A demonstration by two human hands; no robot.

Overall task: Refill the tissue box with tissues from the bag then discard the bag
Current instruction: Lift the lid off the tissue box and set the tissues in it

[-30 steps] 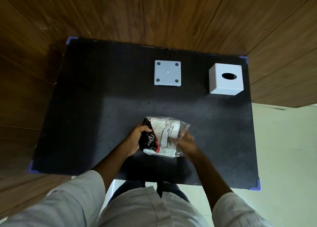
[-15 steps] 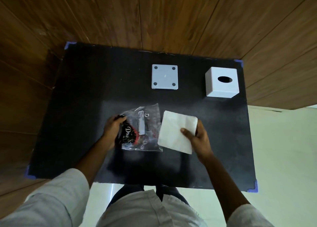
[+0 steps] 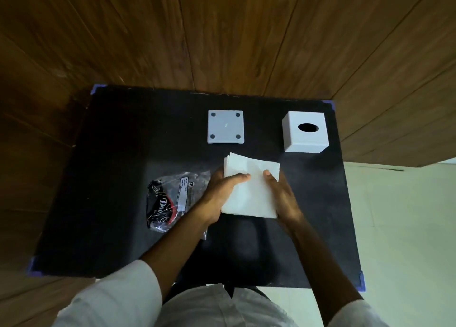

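Note:
A white stack of tissues (image 3: pixel 251 191) is held just above the middle of the black table. My left hand (image 3: pixel 219 193) grips its left edge with the thumb on top, and my right hand (image 3: pixel 281 196) grips its right edge. The clear plastic bag (image 3: pixel 172 198) with black and red print lies flat and empty on the table to the left, partly under my left wrist. The white cube tissue box (image 3: pixel 306 131), with an oval slot on top, stands at the far right. Its square grey base plate (image 3: pixel 225 126) lies apart from it, at the far middle.
The black table top (image 3: pixel 111 166) has blue corner guards and is bounded by wooden wall panels at the back and left. Pale floor tiles (image 3: pixel 407 228) show to the right. My lap and white sleeves fill the near edge.
The tissue stack came out of the bag in my right hand. My left hand let go of the bag, which now lies on the table, and moved right onto the stack.

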